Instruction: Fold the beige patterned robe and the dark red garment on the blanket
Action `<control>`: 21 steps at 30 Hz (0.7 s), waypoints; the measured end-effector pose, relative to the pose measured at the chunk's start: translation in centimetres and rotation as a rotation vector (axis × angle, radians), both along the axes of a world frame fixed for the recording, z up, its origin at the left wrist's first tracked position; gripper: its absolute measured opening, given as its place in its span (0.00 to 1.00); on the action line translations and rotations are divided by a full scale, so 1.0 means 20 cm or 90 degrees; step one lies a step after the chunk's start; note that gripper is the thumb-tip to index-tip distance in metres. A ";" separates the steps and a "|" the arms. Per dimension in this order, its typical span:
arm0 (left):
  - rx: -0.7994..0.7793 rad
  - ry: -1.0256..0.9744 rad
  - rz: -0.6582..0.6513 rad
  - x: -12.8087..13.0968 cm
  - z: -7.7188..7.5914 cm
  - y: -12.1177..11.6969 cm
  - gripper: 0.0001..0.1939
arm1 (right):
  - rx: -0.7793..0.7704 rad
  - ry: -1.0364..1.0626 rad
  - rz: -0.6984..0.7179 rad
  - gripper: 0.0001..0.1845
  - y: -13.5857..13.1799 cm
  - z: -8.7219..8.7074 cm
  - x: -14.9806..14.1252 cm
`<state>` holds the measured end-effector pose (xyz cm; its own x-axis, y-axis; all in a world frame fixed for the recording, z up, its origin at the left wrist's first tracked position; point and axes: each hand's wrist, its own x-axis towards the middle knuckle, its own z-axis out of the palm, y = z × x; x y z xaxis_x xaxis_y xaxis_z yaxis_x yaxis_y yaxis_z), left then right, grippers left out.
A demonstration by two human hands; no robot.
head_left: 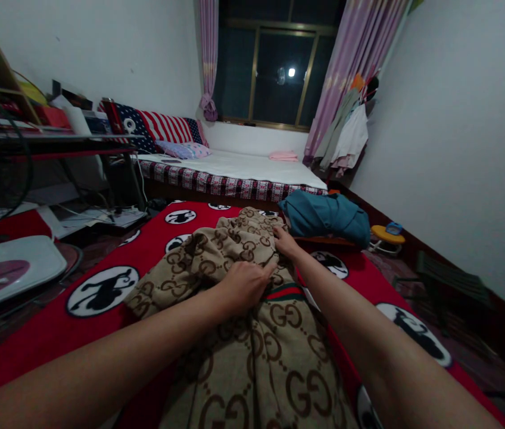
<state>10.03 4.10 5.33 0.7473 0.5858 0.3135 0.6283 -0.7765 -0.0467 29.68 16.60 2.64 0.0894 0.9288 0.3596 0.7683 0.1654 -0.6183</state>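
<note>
A tan dress (274, 345) with a brown monogram print lies spread over the red bedding, and a green and red striped band crosses its waist. My left hand (247, 286) is on the dress just above that band, fingers curled into the cloth and the index finger pointing forward. Farther up, my right hand (284, 243) pinches the dress along its right edge near the collar. One sleeve (163, 280) stretches out to the left, rumpled. My left forearm covers part of the dress's lower left side.
The red blanket (51, 333) has white round prints. Folded teal cloth (324, 217) lies at its far right corner. A cluttered desk (56, 140) stands left, a white plastic basin-like item (15, 268) below it. Beyond is another bed (243, 164); right, a yellow stool (387, 234).
</note>
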 end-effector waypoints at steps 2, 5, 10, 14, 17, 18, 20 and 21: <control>0.044 -0.028 0.031 0.02 0.05 0.08 0.14 | -0.007 -0.035 0.004 0.23 -0.01 -0.02 0.02; 0.109 -0.115 0.111 0.02 0.12 0.26 0.16 | 0.016 -0.071 -0.023 0.22 -0.04 0.00 0.05; -0.075 -0.090 0.262 -0.04 0.11 0.45 0.20 | -0.095 -0.221 -0.104 0.28 -0.08 0.06 0.03; -0.072 -0.041 0.217 -0.09 0.09 0.41 0.12 | -0.142 -0.226 -0.140 0.15 -0.07 0.10 0.01; 0.026 -0.149 0.244 -0.12 0.12 0.39 0.11 | -0.100 -0.177 -0.230 0.14 -0.05 0.13 0.01; 0.050 -0.180 0.268 -0.13 0.13 0.40 0.11 | -0.075 -0.143 -0.266 0.16 -0.05 0.14 0.02; 0.086 -0.210 0.308 -0.13 0.15 0.40 0.12 | -0.035 -0.075 -0.315 0.19 -0.06 0.15 0.01; 0.103 -0.214 0.312 -0.12 0.16 0.39 0.13 | -0.027 -0.051 -0.329 0.21 -0.08 0.14 -0.01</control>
<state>7.54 12.00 8.44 0.2475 0.7616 0.5989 0.9111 -0.3933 0.1237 29.54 15.10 5.53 0.5132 0.7849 0.3472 0.7885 -0.2713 -0.5520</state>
